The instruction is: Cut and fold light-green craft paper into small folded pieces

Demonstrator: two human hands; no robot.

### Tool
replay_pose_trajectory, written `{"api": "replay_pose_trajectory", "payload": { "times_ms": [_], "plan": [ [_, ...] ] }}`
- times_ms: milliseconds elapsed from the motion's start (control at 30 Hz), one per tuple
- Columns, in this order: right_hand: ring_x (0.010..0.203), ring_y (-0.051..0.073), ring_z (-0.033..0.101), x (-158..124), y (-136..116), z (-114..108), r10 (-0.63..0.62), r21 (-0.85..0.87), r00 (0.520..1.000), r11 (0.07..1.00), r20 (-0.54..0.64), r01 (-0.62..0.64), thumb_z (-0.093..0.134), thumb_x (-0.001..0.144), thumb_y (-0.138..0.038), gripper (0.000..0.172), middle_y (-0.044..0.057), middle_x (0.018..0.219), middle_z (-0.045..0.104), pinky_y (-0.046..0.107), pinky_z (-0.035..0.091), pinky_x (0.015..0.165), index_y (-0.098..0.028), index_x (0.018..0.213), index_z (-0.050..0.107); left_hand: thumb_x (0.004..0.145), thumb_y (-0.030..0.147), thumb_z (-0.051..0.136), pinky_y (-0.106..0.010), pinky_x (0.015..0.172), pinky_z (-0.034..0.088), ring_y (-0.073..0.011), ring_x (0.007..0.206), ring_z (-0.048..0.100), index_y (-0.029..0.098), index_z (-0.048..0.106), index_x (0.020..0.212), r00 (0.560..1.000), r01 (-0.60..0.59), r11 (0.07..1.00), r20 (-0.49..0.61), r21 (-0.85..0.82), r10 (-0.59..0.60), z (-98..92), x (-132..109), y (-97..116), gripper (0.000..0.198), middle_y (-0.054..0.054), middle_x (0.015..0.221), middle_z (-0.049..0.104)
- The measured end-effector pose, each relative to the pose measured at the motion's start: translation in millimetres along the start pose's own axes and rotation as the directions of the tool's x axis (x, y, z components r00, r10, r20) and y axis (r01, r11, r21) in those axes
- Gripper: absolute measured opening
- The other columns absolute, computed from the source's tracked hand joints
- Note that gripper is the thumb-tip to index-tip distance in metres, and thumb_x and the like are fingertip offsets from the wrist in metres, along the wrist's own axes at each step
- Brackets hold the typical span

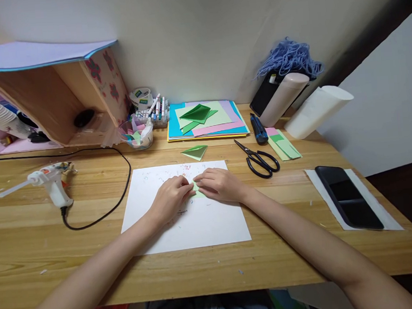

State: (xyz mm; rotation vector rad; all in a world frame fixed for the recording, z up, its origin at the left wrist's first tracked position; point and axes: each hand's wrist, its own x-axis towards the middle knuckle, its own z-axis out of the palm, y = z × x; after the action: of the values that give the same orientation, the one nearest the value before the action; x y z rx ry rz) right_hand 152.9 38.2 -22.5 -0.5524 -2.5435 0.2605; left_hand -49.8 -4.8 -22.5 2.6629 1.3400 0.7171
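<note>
A small piece of light green paper lies on a white sheet marked with specks of colour. My left hand grips its left side, fingers pressed together. From the other side my right hand pinches the same piece, and the fingers of both hands nearly meet over it. Most of the piece is hidden under them, so its folds cannot be made out. Just beyond the white sheet sits a folded green paper shape.
Black-handled scissors, a utility knife and green paper strips lie right. A phone is farther right. Coloured sheets are stacked behind. A glue gun lies left, its cord curving toward the white sheet.
</note>
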Motion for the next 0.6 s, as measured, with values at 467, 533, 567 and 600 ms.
{"api": "replay_pose_trajectory", "payload": {
  "times_ms": [467, 533, 567, 600],
  "plan": [
    [0.087, 0.017, 0.057, -1.0, 1.0, 2.1, -0.046, -0.035, 0.998, 0.998, 0.033, 0.048, 0.044, 0.087, -0.018, 0.019, 0.006, 0.096, 0.066, 0.032, 0.046, 0.072, -0.019, 0.096, 0.061, 0.087, 0.031, 0.043, -0.029, 0.062, 0.039, -0.0154, 0.073, 0.055, 0.02, 0.066, 0.086, 0.998, -0.026, 0.997, 0.064, 0.075, 0.021, -7.5, 2.3, -0.4, 0.024, -0.005, 0.082, 0.062],
    [0.087, 0.018, 0.057, -1.5, 1.5, 1.8, -0.057, -0.042, 0.998, 0.997, 0.032, 0.058, 0.044, 0.087, -0.019, 0.019, 0.007, 0.096, 0.066, 0.032, 0.046, 0.072, -0.019, 0.096, 0.061, 0.087, 0.03, 0.043, -0.028, 0.063, 0.041, -0.0152, 0.073, 0.056, 0.02, 0.066, 0.083, 0.997, -0.041, 0.997, 0.063, 0.061, 0.037, -9.1, 2.3, -2.3, 0.025, -0.005, 0.081, 0.063],
    [0.087, 0.018, 0.057, -1.8, 1.8, 1.7, -0.063, -0.046, 0.997, 0.997, 0.034, 0.064, 0.045, 0.087, -0.019, 0.019, 0.007, 0.097, 0.066, 0.032, 0.046, 0.072, -0.019, 0.096, 0.061, 0.087, 0.03, 0.043, -0.028, 0.063, 0.041, -0.0152, 0.073, 0.057, 0.019, 0.066, 0.081, 0.996, -0.056, 0.997, 0.066, 0.059, 0.052, -10.3, 2.5, -3.4, 0.026, -0.005, 0.08, 0.063],
    [0.087, 0.018, 0.057, -2.2, 2.2, 1.7, -0.069, -0.053, 0.997, 0.996, 0.037, 0.071, 0.045, 0.087, -0.019, 0.019, 0.007, 0.097, 0.066, 0.032, 0.046, 0.072, -0.019, 0.096, 0.061, 0.087, 0.03, 0.043, -0.027, 0.062, 0.042, -0.015, 0.073, 0.058, 0.019, 0.066, 0.08, 0.995, -0.076, 0.995, 0.07, 0.059, 0.072, -11.7, 2.9, -4.6, 0.027, -0.005, 0.079, 0.064]
  ]
}}
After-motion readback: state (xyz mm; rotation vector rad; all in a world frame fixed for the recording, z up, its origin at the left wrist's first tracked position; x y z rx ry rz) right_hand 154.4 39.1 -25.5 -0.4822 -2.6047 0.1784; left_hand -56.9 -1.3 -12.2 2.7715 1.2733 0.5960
